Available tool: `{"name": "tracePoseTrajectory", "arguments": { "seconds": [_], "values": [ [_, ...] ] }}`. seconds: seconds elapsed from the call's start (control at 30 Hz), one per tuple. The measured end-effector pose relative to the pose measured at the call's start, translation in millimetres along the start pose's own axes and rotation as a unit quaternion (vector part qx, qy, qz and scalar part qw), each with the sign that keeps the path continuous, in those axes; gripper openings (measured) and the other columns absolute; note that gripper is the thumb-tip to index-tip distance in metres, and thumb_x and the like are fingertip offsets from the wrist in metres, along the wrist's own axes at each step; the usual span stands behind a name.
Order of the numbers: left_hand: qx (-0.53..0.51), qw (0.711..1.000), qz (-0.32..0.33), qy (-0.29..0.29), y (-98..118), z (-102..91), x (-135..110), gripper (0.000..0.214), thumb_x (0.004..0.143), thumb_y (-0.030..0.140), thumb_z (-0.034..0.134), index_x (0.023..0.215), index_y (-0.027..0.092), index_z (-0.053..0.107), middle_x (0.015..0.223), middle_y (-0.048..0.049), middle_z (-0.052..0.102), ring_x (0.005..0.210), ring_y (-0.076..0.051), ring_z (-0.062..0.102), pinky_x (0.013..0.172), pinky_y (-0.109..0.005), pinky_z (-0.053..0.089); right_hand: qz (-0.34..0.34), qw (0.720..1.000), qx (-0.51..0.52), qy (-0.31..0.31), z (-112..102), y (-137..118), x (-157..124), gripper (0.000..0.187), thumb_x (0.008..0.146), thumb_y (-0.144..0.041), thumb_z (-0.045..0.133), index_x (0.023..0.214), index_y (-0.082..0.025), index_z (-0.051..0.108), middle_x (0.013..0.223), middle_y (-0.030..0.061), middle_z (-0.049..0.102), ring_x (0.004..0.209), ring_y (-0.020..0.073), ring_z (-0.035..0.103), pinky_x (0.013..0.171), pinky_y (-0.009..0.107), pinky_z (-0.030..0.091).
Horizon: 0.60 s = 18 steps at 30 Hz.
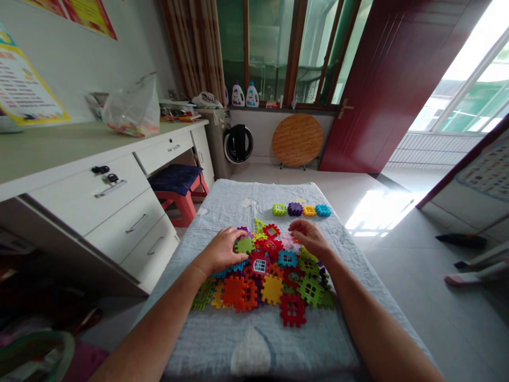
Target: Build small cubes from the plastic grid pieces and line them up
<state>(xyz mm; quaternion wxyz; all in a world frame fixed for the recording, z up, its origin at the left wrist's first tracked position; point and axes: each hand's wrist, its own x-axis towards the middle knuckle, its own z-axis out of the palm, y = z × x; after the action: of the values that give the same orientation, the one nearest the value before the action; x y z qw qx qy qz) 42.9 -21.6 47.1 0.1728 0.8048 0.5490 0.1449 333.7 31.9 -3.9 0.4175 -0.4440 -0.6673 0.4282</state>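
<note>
Tiles (270, 281) of bright plastic lie heaped on the cloth-draped bench (254, 339). Left hand (220, 250) has its grip clenched on a green tile (243, 245) at the heap's far edge. Right hand (310, 239) curls over a pink tile (288, 242); whether its grip grasps it, I cannot tell. Four joined tiles (301, 210) sit apart beyond.

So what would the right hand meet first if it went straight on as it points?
Probably the red plastic open-frame tile at the far edge of the pile of colourful tiles, just beyond the right hand; height is unclear, so it could pass above.
</note>
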Motion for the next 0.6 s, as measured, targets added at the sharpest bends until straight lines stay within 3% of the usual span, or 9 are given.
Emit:
{"name": "tracePoseTrajectory", "arguments": {
  "seconds": [0.37,0.6],
  "values": [
    [0.082,0.995,-0.027,-0.057,4,-2.1,13,0.051,0.061,0.037,0.065,0.107,0.017,0.063,0.106,-0.0106,0.061,0.103,-0.029,0.055,0.091,-0.036,0.042,-0.003,1.0,-0.011,0.008,-1,0,-1,0.017,0.069,-0.023,0.056,0.085,-0.018,0.059,0.077,0.0008,0.064,0.064,0.011,0.056,0.058,0.024,0.046],
    [0.088,0.995,0.011,-0.042,4,-5.0,22,0.046,0.057,0.034,0.067,0.1,0.017,0.064,0.098,-0.0087,0.061,0.098,-0.028,0.055,0.088,-0.035,0.043,-0.008,1.0,-0.002,0.018,-3,-1,-1,0.018,0.069,-0.025,0.056,0.086,-0.019,0.058,0.08,0.0018,0.064,0.066,0.0116,0.057,0.059,0.024,0.046]
  ]
}}
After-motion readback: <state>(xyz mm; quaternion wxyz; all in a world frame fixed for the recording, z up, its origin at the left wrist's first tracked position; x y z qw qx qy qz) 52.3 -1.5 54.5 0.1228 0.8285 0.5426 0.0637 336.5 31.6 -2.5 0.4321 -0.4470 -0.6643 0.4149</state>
